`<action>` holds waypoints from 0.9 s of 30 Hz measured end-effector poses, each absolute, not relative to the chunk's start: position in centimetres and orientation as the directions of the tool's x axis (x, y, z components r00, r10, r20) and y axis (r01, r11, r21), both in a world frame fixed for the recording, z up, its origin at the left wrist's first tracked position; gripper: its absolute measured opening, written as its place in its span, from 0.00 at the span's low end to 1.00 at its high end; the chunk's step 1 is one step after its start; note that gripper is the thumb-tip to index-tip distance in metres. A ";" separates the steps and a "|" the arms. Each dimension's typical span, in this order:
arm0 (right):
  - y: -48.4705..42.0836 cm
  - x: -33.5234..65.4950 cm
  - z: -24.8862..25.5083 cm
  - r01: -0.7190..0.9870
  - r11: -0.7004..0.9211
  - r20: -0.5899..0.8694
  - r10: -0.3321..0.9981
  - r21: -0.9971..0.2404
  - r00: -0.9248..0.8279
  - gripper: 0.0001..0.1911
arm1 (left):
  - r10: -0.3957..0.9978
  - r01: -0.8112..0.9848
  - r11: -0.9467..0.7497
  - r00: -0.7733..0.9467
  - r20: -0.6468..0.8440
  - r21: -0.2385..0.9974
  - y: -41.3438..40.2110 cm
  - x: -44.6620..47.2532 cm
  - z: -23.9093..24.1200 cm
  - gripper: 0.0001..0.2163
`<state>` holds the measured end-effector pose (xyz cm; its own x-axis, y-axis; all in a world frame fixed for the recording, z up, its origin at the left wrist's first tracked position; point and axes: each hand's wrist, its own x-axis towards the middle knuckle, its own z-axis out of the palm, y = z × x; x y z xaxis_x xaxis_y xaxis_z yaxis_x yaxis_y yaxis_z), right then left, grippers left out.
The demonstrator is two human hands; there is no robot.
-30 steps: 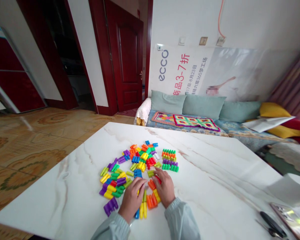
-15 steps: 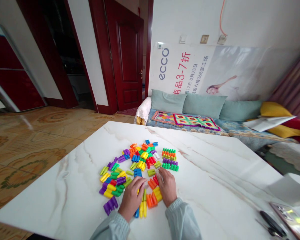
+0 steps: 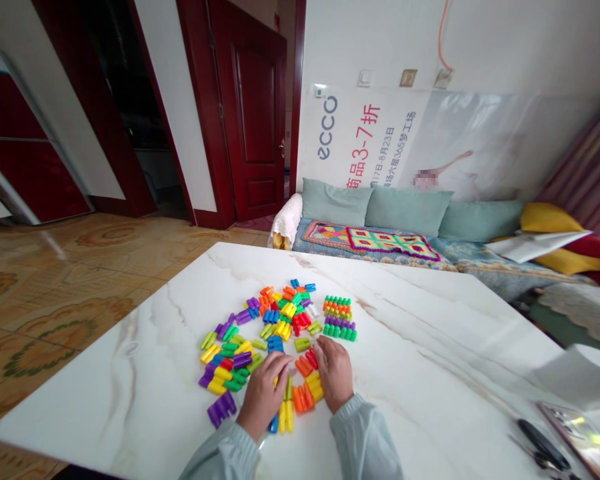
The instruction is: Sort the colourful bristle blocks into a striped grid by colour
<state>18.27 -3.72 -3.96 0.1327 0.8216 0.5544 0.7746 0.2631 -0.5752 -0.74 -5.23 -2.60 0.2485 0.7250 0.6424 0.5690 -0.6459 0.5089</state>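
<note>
Bullet-shaped plastic blocks in many colours lie in a loose pile on the white marbled table. My left hand (image 3: 269,390) rests low over the near part of the pile, its fingers bent and thumb apart, with no block seen in it. Yellow blocks (image 3: 286,415) stick out beside its thumb. On the right side of the pile lies my right hand (image 3: 336,373), fingers loosely apart, its thumb side next to a red block (image 3: 311,359) and an orange block (image 3: 304,399). Beyond it stands a neat row-by-row set of joined blocks (image 3: 340,319) in green, orange and purple.
A purple block (image 3: 222,409) lies left of my left forearm. At the table's right edge are black-handled scissors (image 3: 544,445), a phone-like flat object (image 3: 583,440) and white paper (image 3: 580,377). A sofa (image 3: 380,250) stands behind the table (image 3: 430,400).
</note>
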 end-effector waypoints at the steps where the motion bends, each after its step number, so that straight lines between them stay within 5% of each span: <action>1: -3.8 18.3 -3.8 0.764 0.271 0.555 0.821 -0.585 0.134 0.19 | 0.725 0.567 -0.646 0.248 0.643 0.510 -5.2 -0.7 -2.6 0.12; 9: -8.8 19.3 -1.9 0.752 0.307 0.518 0.854 -0.583 0.052 0.16 | 0.753 0.561 -0.628 0.261 0.604 0.540 -5.5 -0.8 -2.6 0.13; 13: -11.7 19.0 -3.0 0.762 0.416 0.494 0.857 -0.497 -0.146 0.40 | 0.766 0.560 -0.616 0.262 0.587 0.553 -5.5 -0.7 -2.1 0.13; 15: -12.5 18.6 -4.0 0.766 0.424 0.483 0.859 -0.483 -0.171 0.44 | 0.769 0.567 -0.612 0.266 0.581 0.551 -5.8 -0.6 -1.4 0.13; 22: -12.5 18.0 -5.9 0.770 0.396 0.527 0.845 -0.500 -0.093 0.35 | 0.768 0.692 -0.622 0.450 0.455 0.365 -12.1 -3.1 1.2 0.13; 27: -12.3 17.4 -5.0 0.768 0.371 0.517 0.854 -0.523 -0.060 0.22 | 0.823 0.831 -0.521 0.428 0.374 0.195 -15.0 -6.3 -1.1 0.39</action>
<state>17.36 -12.32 -5.00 -0.0601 0.8538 0.5171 0.7677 0.3706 -0.5228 -6.29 -15.05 -1.12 0.4284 0.8227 0.3737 0.8308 -0.5213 0.1953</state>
